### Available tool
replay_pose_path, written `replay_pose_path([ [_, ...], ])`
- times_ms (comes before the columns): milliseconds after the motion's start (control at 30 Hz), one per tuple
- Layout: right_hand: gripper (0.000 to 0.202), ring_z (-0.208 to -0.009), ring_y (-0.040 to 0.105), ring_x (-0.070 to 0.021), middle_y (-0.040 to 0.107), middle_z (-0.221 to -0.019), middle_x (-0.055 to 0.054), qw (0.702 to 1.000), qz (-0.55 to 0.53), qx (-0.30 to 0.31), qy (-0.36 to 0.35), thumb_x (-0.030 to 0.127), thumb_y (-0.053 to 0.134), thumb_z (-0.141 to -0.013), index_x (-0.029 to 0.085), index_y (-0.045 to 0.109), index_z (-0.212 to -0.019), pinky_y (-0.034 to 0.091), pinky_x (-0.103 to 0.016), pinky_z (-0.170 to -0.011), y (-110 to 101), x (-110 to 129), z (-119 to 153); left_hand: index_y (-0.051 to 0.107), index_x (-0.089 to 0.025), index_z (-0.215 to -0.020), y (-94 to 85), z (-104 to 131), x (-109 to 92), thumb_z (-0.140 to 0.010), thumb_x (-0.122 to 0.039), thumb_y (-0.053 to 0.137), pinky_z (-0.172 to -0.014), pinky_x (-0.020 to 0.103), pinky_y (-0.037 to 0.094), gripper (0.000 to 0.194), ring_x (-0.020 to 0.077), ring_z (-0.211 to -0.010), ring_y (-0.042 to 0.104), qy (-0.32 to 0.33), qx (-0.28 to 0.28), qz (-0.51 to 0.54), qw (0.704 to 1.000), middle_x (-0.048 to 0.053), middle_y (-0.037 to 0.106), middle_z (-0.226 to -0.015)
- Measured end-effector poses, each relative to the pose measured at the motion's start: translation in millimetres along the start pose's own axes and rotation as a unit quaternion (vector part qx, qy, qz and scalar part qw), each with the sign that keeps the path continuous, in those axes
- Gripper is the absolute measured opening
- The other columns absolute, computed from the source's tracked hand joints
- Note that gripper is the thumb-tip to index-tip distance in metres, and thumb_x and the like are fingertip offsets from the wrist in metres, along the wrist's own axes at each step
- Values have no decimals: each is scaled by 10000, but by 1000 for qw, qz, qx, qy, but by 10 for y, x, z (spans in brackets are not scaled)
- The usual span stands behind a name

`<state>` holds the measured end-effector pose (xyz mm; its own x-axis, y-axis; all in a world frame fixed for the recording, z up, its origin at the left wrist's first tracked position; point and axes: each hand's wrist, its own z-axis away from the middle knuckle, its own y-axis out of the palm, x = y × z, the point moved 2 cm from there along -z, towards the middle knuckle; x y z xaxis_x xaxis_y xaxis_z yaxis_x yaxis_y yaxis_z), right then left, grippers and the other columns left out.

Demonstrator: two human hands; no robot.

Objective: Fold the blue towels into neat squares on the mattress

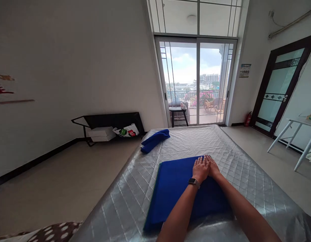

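A folded blue cloth [174,188] with a green edge on its left side lies flat on a mattress in a shiny silver quilted cover [130,195]. My left hand [201,168], with a watch on the wrist, rests palm down on the cloth near its far edge, fingers stretched out. Right beside it, my right hand [212,166] lies flat at the cloth's far right corner, the two hands touching. Neither hand grips anything. Farther off, toward the mattress's left edge, is a smaller rolled or folded blue cloth [155,140], apart from both hands.
Along the left wall stands a low black frame [112,118] with a white box [101,133] and a printed bag [126,131]. A white table [303,121] is at the right. Brown dotted fabric [56,232] shows at the lower left. Sliding glass doors [197,80] face the mattress.
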<state>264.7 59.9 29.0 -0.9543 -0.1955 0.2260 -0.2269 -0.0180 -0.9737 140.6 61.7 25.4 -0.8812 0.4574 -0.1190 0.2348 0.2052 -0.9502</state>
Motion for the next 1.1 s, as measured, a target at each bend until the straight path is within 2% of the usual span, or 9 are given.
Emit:
replay_pose_path([
  [67,630,-1555,182,-225,279,-1665,-129,1000,-8,-6,15,317,269,-1018,66,285,-1596,194,-390,-1245,-13,19,-7,573,-216,-1362,14,49,36,-984,-448,584,-1042,533,497,443,281,-1241,588,-13,0,-1,1000,126,570,-1427],
  [133,634,-1553,190,-224,292,-1661,-134,999,-18,-13,32,359,250,-1037,62,282,-1596,176,-382,-1248,-28,48,-21,523,-213,-1452,-8,157,207,-1027,-520,423,-1147,560,394,533,319,-1390,484,-58,9,-5,998,151,521,-1515],
  [233,643,-1556,175,-211,289,-1663,-123,998,-32,-12,43,394,244,-1047,68,273,-1600,147,-363,-1252,-32,76,-40,473,-187,-1516,-97,421,664,-1036,-570,193,-1225,511,293,675,304,-1497,357,-147,28,-28,988,134,480,-1567],
  [333,646,-1559,160,-207,267,-1669,-103,998,-41,-12,44,402,237,-1043,83,272,-1604,142,-371,-1252,-25,73,-42,472,-137,-1512,-217,713,1146,-1028,-569,186,-1226,499,288,709,304,-1499,354,-201,28,-62,977,155,471,-1564],
  [433,652,-1560,155,-206,250,-1674,-96,998,-42,-10,46,401,224,-1040,82,260,-1607,135,-374,-1253,-39,71,-35,438,-62,-1517,-305,920,1432,-1031,-537,186,-1222,476,295,725,308,-1508,333,-247,23,-67,966,189,409,-1590],
  [633,662,-1560,153,-210,226,-1678,-111,998,-26,19,44,385,210,-1035,48,244,-1604,129,-371,-1255,-149,101,2,416,-30,-1517,-359,968,1452,-1033,-446,198,-1217,470,305,674,306,-1506,333,-272,21,-34,961,213,384,-1592],
  [767,651,-1564,133,-212,209,-1679,-108,999,-15,3,43,377,207,-1039,68,230,-1611,125,-391,-1256,-172,87,91,432,-30,-1508,-339,936,1456,-1035,-399,213,-1229,443,286,638,292,-1495,358,-268,19,-31,963,209,396,-1588],
  [933,648,-1558,160,-216,225,-1675,-123,999,-30,4,30,387,209,-1048,51,259,-1600,171,-382,-1248,-118,60,235,448,-62,-1505,-318,932,1522,-1030,-368,246,-1212,475,313,600,296,-1480,388,-240,15,-28,970,215,462,-1550],
  [1100,655,-1558,161,-224,230,-1672,-134,998,-52,-5,24,387,204,-1045,36,256,-1596,181,-401,-1250,-91,66,269,515,-126,-1469,-428,915,1615,-1027,-318,248,-1185,488,358,551,285,-1431,468,-208,14,-29,978,187,585,-1460],
])
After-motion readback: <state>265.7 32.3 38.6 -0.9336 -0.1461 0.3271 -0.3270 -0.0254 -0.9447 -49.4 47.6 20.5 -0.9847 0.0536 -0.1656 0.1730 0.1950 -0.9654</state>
